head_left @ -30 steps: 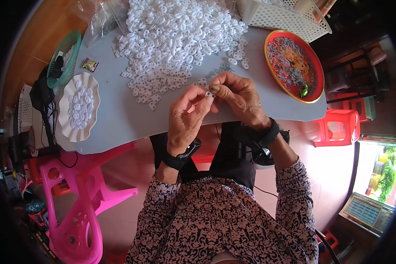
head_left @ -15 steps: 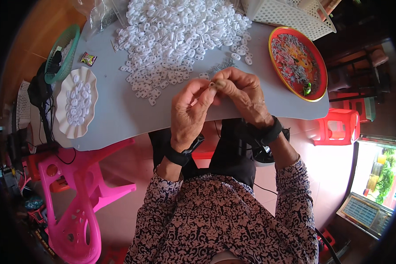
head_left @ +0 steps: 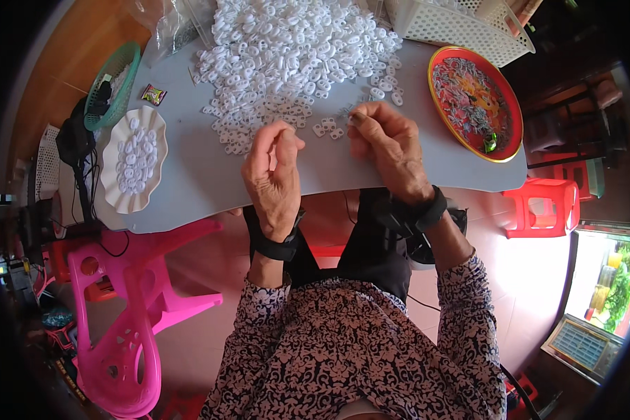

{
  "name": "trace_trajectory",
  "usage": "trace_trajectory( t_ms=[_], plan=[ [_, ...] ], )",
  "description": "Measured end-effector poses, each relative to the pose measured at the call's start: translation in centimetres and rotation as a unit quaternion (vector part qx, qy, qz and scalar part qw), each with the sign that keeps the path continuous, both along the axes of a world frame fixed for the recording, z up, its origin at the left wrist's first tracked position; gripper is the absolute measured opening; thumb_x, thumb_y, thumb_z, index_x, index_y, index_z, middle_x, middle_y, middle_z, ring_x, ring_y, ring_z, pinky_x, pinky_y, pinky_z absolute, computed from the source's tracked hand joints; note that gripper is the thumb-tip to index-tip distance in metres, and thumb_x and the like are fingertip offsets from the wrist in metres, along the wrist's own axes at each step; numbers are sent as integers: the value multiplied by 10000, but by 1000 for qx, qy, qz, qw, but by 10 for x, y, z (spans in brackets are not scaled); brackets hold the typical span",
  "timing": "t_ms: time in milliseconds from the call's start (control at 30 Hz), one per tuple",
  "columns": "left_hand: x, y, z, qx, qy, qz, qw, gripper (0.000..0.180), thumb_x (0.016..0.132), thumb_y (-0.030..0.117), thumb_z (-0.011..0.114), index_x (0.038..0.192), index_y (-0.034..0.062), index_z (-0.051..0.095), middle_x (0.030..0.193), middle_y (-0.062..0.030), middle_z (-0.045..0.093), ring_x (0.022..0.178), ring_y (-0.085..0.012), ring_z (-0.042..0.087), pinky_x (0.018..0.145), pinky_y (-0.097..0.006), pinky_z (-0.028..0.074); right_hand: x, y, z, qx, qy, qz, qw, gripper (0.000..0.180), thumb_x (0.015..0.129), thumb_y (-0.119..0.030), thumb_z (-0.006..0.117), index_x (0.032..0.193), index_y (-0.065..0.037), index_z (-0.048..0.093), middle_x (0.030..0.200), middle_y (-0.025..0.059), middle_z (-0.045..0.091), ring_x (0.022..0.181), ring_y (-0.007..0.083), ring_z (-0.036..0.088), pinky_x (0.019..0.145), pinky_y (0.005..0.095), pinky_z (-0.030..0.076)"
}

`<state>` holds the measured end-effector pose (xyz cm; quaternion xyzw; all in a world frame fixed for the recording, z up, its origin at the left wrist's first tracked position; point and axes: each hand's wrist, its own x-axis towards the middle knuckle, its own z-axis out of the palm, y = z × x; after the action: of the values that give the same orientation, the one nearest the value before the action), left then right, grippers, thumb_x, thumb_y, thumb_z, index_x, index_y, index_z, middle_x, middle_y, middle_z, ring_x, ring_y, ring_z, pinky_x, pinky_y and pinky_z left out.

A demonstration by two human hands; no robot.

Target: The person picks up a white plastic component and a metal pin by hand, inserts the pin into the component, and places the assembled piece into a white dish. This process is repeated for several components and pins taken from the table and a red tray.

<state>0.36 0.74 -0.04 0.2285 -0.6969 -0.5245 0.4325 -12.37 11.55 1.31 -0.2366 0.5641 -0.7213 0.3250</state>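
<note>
Left hand (head_left: 273, 171): fingers curled and pinched together above the bench (head_left: 210, 182); whether it holds a piece cannot be told. Right hand (head_left: 388, 143): fingertips closed, apparently on a small grey part at the pile's near edge. A few loose white plastic pieces (head_left: 327, 128) lie between both hands; the main heap (head_left: 294, 52) sits just beyond. Risk: a weak pinch may drop the part into the heap, where it would be hard to find. The red tray (head_left: 509, 150) overhangs the bench corner; a knock could tip it.
</note>
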Motion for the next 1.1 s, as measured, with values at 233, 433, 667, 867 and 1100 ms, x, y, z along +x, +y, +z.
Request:
trace_trajectory(
  t_ms=[233, 433, 667, 867, 1100],
  plan=[
    [-3, 0, -11, 16, 11, 8, 1000, 78, 914, 62, 511, 969, 23, 549, 771, -54, 570, 701, -120, 547, 633, -247, 436, -21, -39, 23, 80, 88, 58, 991, 227, 912, -173, 523, 950, 43, 584, 793, 69, 631, 646, 113, 604, 547, 240, 481],
    [-5, -1, -3, -29, -32, -2, 999, 42, 887, 49, 520, 915, 23, 537, 682, -55, 542, 618, -132, 520, 574, -267, 430, -51, -74, 13, 189, 220, 125, 949, 281, 865, -216, 486, 938, 36, 588, 778, 117, 690, 549, 137, 611, 510, 271, 495],
    [-3, -2, -10, -17, -11, 8, 1000, 55, 881, 42, 517, 923, 22, 546, 693, -63, 550, 615, -132, 525, 570, -268, 440, -38, -76, 15, 210, 258, 153, 931, 249, 846, -184, 478, 883, 33, 594, 714, 102, 681, 516, 127, 597, 506, 273, 491],
    [-5, -1, -8, 32, 16, -2, 999, 75, 898, 84, 531, 935, 25, 558, 723, -51, 564, 636, -128, 537, 572, -261, 431, -41, -71, 14, 199, 258, 135, 936, 228, 855, -180, 493, 866, 18, 606, 695, 73, 660, 581, 115, 603, 558, 270, 481],
    [-2, 3, 12, 155, 33, -47, 986, 309, 936, 293, 527, 912, -11, 577, 755, -30, 586, 697, -90, 539, 667, -238, 419, -1, -46, 27, 25, 227, 145, 963, 190, 899, -149, 513, 885, 27, 580, 743, 62, 619, 681, 89, 566, 629, 263, 467]
  ],
)
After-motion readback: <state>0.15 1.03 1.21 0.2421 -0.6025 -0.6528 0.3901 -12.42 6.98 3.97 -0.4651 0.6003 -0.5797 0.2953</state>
